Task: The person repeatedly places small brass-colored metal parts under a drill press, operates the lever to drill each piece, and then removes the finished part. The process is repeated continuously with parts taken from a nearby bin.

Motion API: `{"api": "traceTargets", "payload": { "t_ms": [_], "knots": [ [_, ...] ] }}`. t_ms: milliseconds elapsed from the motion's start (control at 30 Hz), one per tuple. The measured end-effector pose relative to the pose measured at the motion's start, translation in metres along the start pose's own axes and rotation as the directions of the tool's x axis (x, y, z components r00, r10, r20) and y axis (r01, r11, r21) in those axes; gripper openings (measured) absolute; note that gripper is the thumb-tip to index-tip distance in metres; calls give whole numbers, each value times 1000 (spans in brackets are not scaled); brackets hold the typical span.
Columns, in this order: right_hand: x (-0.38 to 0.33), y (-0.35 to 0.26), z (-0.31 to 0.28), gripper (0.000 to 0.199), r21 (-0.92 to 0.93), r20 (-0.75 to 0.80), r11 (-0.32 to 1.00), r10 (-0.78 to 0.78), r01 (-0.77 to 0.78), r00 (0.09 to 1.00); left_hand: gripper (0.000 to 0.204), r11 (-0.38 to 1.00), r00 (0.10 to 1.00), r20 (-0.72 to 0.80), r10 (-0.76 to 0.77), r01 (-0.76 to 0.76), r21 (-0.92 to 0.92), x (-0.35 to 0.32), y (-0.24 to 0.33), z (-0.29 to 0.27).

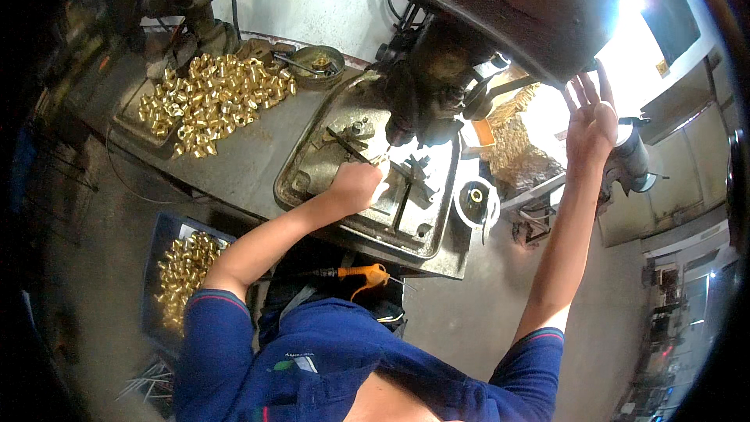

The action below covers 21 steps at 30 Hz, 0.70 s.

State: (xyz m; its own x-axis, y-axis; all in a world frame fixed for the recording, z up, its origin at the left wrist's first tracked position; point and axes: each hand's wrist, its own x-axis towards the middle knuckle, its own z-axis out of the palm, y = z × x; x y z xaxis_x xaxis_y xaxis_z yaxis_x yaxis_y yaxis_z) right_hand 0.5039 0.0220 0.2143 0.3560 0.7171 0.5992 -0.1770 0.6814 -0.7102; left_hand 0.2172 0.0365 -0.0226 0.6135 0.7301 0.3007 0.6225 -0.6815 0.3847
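My left hand is closed low over the metal machine table, beside a dark clamp bar. A bright spot shows at its fingertips, but what it grips is hidden. Just beyond it, the dark spindle end of a drill press hangs over the table. Raised at the right, my right hand has its fingers stretched out by the lower edge of the black machine housing. Whether the fingertips touch the housing I cannot tell.
Brass fittings lie heaped on the bench at the left, near a round dish. More brass pieces fill a blue bin below. An orange air gun hangs at the bench front. A white bucket stands right of the table.
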Motion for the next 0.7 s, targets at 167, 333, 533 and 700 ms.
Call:
{"api": "traceTargets", "payload": {
  "t_ms": [167, 333, 533, 700],
  "knots": [
    [12, 4, 27, 58, -81, -157, 992, 82, -96, 984, 31, 995, 998, -37, 58, -55, 78, -5, -6, 11],
    [-17, 11, 23, 49, -49, -79, 994, -97, 93, 992, 15, 991, 998, -26, 63, -59, 121, -3, -10, 14],
    [-123, 12, 27, 43, -224, 173, 894, -356, 389, 918, 6, 992, 975, -186, 124, -116, 53, -9, -10, 23],
    [-162, 27, 31, 20, -253, 84, 879, -395, 404, 915, 8, 992, 968, -224, 110, -121, -34, -8, -11, 22]
  ]
}}
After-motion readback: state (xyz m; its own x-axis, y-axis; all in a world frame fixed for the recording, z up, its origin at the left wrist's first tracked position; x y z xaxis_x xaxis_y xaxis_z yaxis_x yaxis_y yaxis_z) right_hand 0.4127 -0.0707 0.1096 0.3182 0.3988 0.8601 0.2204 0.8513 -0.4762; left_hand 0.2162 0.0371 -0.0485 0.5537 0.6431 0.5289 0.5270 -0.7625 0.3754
